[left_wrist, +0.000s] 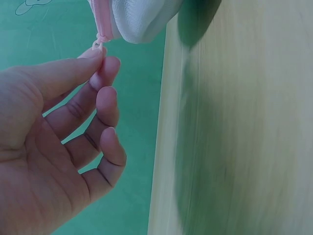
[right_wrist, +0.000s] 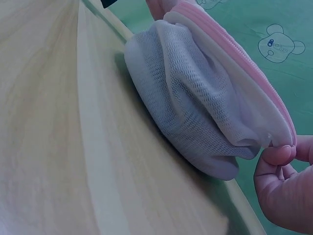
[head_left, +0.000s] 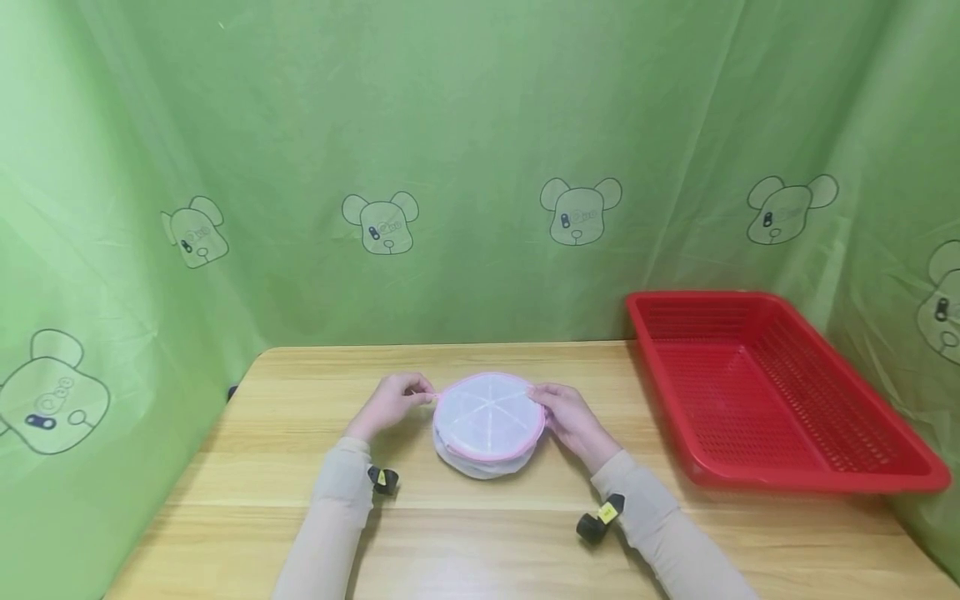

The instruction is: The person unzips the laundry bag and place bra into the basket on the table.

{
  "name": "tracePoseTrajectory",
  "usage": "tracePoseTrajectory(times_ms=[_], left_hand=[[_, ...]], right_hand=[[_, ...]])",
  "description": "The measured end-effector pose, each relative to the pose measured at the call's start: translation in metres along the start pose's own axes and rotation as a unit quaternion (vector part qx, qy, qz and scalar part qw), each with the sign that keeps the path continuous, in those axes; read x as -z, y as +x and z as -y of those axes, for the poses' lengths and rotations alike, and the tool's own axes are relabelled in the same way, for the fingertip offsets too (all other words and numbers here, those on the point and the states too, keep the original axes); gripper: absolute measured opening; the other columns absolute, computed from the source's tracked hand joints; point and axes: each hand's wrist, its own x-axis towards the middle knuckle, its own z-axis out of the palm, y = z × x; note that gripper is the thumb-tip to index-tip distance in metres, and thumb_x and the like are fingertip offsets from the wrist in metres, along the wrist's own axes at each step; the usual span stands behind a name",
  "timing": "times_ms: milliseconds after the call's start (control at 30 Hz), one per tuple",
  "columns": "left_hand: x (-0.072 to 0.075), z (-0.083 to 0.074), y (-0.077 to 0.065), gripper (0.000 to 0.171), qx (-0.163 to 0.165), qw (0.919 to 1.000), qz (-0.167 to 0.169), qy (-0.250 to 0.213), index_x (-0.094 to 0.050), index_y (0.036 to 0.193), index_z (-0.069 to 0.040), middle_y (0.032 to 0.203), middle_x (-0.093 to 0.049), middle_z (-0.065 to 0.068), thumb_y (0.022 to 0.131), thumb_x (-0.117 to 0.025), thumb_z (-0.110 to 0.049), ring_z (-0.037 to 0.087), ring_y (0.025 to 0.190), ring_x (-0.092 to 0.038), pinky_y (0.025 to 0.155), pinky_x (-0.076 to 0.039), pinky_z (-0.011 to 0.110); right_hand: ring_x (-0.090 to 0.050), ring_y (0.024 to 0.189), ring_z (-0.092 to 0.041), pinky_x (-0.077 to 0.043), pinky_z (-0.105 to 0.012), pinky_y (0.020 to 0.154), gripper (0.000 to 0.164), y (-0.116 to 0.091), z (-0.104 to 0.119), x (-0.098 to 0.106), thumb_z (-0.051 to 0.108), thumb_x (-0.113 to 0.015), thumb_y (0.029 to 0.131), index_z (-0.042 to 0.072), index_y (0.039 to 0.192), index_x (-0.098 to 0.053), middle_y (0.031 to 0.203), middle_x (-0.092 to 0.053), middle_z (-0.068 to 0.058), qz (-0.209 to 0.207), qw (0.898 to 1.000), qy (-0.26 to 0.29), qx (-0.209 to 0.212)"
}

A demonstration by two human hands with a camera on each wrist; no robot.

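Note:
A round white mesh laundry bag [head_left: 489, 417] with a pink zipper around its top is held in front of me, its soft body sagging below the rim. My left hand [head_left: 395, 404] pinches the small zipper pull [left_wrist: 98, 45] between thumb and forefinger at the bag's left edge; the other fingers are loosely bent. On the opposite side, my right hand [head_left: 568, 417] pinches the zippered rim, thumb on top. In the right wrist view the mesh side [right_wrist: 195, 98] hangs in folds, and the pink zipper [right_wrist: 244, 61] runs along the upper edge.
A large red plastic basket [head_left: 693, 454] with slotted walls stands at the right of the wooden table [head_left: 480, 542]. Green curtains [head_left: 480, 108] printed with bear heads enclose the back and both sides. Each wrist carries a black camera strap [head_left: 600, 521].

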Motion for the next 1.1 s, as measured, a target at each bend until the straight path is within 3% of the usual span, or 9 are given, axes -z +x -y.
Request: tracePoseTrajectory(times_ms=[467, 733, 1100], left_hand=[[0.0011, -0.0019, -0.0022, 0.005, 0.004, 0.9999, 0.008, -0.005, -0.071, 0.092, -0.011, 0.092, -0.071, 0.003, 0.090, -0.067, -0.014, 0.015, 0.090, -0.063, 0.092, -0.052, 0.039], [-0.0015, -0.0007, -0.0006, 0.005, 0.004, 1.0000, 0.004, -0.003, -0.070, 0.092, -0.011, 0.092, -0.071, 0.003, 0.090, -0.066, -0.014, 0.015, 0.090, -0.064, 0.092, -0.052, 0.039], [-0.0044, -0.0056, 0.0035, 0.007, 0.029, 0.9994, -0.005, -0.018, -0.070, 0.096, -0.013, 0.096, -0.071, 0.004, 0.091, -0.066, -0.014, 0.016, 0.091, -0.063, 0.091, -0.052, 0.039]], right_hand=[[-0.060, 0.073, -0.005, -0.055, -0.016, 0.067, 0.030, -0.0031, 0.0037, -0.0009, 0.007, -0.058, 0.095, -0.009, 0.119, -0.051, 0.084, -0.062, 0.004, 0.016, 0.999, 0.023, -0.017], [-0.062, 0.075, -0.005, -0.056, -0.018, 0.069, 0.026, -0.0037, 0.0041, -0.0002, 0.011, -0.060, 0.094, -0.003, 0.115, -0.054, 0.084, -0.065, 0.005, 0.027, 0.999, 0.009, -0.026], [-0.063, 0.077, -0.007, -0.056, -0.021, 0.070, 0.036, -0.0040, 0.0041, -0.0002, 0.019, -0.058, 0.097, -0.006, 0.122, -0.050, 0.085, -0.065, 0.005, 0.028, 0.999, -0.002, -0.028]])
